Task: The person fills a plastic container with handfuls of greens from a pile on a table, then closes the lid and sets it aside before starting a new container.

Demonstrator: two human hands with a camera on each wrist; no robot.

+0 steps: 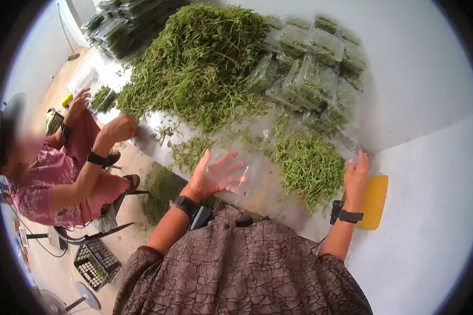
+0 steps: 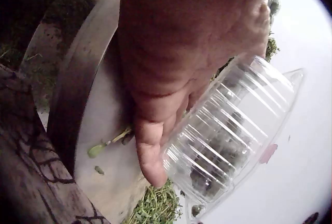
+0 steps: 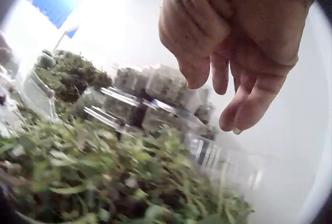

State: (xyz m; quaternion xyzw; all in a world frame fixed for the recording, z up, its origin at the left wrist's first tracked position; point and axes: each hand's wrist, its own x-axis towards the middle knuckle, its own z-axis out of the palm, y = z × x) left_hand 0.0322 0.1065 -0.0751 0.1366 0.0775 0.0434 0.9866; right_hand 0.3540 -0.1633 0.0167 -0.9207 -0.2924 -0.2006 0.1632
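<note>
My left hand point(image 1: 215, 176) has its fingers spread behind a clear plastic container point(image 1: 231, 167), which lies against them. The left wrist view shows the ribbed container point(image 2: 223, 136) beside the fingers of the left hand point(image 2: 181, 63). Over at the right, my right hand point(image 1: 356, 181) is raised beside the loose green sprigs point(image 1: 310, 163), close to a clear container point(image 1: 347, 144). In the right wrist view the right hand point(image 3: 238, 52) has loosely bent fingers with nothing between them, above the sprigs point(image 3: 114, 177).
A large heap of greens point(image 1: 194, 58) covers the back of the table. Filled clear boxes point(image 1: 318, 79) are stacked beside it, near the white wall. A yellow board point(image 1: 374, 202) lies at the right. Another person point(image 1: 52, 178) sits at the left, above a black crate point(image 1: 97, 262).
</note>
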